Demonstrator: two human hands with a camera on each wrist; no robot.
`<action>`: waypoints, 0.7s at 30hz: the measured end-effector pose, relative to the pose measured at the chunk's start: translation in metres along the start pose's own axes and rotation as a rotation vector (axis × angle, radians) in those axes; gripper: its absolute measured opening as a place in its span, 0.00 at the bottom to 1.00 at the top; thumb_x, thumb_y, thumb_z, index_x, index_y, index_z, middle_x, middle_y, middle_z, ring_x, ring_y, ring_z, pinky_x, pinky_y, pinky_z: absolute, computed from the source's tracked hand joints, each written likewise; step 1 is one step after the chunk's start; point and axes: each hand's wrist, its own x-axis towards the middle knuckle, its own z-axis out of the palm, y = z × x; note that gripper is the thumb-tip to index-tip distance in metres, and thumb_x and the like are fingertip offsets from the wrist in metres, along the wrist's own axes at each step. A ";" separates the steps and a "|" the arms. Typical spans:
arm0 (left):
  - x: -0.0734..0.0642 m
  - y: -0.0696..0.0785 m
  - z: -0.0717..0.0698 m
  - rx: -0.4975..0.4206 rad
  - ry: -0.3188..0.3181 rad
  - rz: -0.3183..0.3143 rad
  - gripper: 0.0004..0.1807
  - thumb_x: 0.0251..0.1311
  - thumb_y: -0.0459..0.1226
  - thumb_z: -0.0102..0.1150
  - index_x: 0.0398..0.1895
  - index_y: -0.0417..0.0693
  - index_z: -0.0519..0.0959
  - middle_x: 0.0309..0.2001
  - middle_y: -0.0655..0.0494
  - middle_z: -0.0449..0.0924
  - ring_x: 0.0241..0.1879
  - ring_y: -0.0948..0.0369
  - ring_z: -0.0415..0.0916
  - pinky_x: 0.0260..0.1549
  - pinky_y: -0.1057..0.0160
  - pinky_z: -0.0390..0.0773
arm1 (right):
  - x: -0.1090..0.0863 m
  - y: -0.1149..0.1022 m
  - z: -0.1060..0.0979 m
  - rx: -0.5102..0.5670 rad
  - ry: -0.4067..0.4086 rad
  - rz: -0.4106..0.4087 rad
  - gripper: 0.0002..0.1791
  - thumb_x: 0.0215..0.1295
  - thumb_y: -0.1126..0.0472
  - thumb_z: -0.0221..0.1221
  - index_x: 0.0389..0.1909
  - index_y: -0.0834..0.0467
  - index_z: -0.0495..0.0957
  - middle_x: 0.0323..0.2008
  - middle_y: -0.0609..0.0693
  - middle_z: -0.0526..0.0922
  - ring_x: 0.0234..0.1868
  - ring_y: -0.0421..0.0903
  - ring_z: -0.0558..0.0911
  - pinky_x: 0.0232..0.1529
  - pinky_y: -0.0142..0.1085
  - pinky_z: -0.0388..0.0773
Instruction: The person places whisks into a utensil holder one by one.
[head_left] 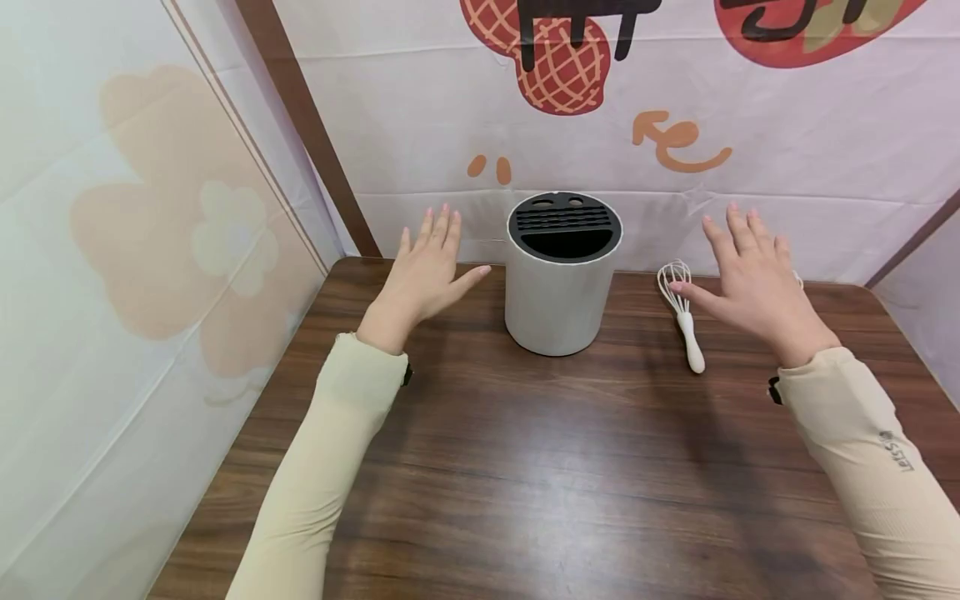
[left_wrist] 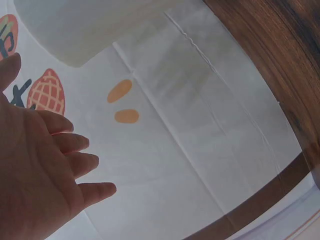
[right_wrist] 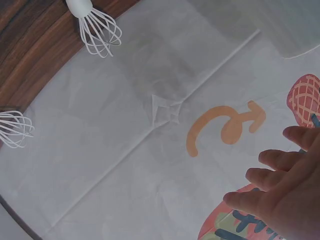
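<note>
My left hand hovers over the table left of a white utensil holder, fingers spread and holding nothing. The holder is a cylinder with a black slotted lid. Out to the right, my right hand is raised with straight fingers, also bare. A white whisk lies on the table between the holder and that hand, its wires partly behind the thumb. Only a bit of a second whisk shows past the right hand in the head view; its wire loops are plainer in the right wrist view.
The dark wood table meets a white printed cloth hanging along its back edge. Another cloth with a flower print hangs along the left side. The holder and both whisks stand near the back edge.
</note>
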 end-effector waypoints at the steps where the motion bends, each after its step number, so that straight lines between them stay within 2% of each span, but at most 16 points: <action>1: 0.000 0.000 0.001 -0.001 0.001 -0.002 0.47 0.66 0.63 0.31 0.74 0.40 0.34 0.74 0.45 0.29 0.72 0.51 0.23 0.67 0.42 0.33 | 0.001 0.000 0.000 0.000 0.004 -0.003 0.52 0.61 0.36 0.54 0.72 0.66 0.45 0.71 0.70 0.40 0.71 0.67 0.38 0.61 0.70 0.37; 7: 0.003 0.006 0.005 -0.022 0.001 -0.009 0.42 0.70 0.60 0.26 0.74 0.41 0.35 0.74 0.45 0.29 0.72 0.51 0.24 0.67 0.42 0.34 | 0.001 0.005 0.002 0.037 0.041 -0.018 0.50 0.63 0.40 0.55 0.71 0.70 0.45 0.70 0.72 0.43 0.71 0.67 0.41 0.63 0.66 0.41; 13: 0.010 0.011 0.010 -0.045 -0.001 -0.012 0.39 0.72 0.56 0.26 0.75 0.42 0.37 0.75 0.46 0.31 0.73 0.51 0.26 0.68 0.44 0.34 | 0.000 0.010 0.001 0.069 0.056 -0.002 0.46 0.67 0.44 0.53 0.70 0.73 0.47 0.69 0.74 0.46 0.70 0.67 0.46 0.68 0.57 0.42; 21: 0.020 0.020 0.016 -0.061 0.011 -0.007 0.38 0.72 0.55 0.25 0.75 0.41 0.39 0.75 0.47 0.34 0.73 0.53 0.31 0.68 0.45 0.36 | -0.004 0.020 0.002 0.095 0.028 0.063 0.44 0.68 0.46 0.52 0.69 0.75 0.46 0.67 0.75 0.50 0.67 0.70 0.52 0.66 0.58 0.48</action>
